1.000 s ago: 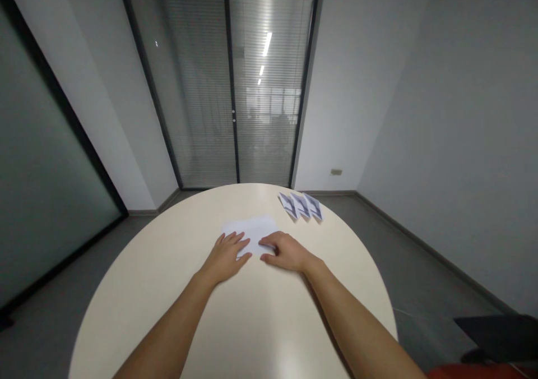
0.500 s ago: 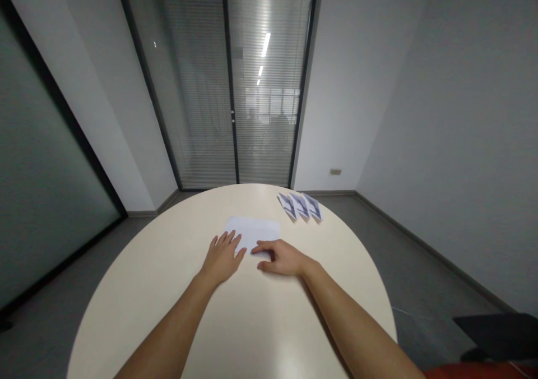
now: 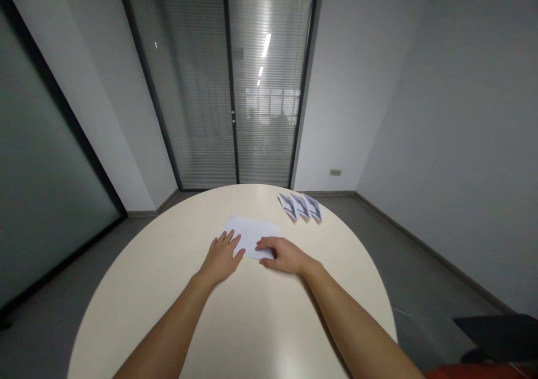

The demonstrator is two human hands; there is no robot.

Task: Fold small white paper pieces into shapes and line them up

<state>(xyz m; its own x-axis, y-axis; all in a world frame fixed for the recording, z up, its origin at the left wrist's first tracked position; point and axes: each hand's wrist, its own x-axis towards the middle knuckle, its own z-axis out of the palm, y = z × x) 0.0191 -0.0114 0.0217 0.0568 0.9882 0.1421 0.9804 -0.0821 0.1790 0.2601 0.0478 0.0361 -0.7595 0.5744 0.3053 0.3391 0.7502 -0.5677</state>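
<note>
A sheet of white paper lies on the round cream table in front of me. My left hand rests flat and open at the paper's left side, its fingers spread with the tips on the sheet. At the near right part of the paper is my right hand. Its fingers are bent over the sheet, and the thumb stays apart from them near the lower edge. I see nothing held between thumb and fingers.
Three folded printed papers stand in an overlapping row at the table's far right. Beyond the table are a glass door with blinds and grey walls. A black-and-red object, perhaps a chair, shows at the lower right.
My right hand has shifted slightly rightward along the paper's near edge, and its index finger has curled in more. My left hand stays almost where it was.
</note>
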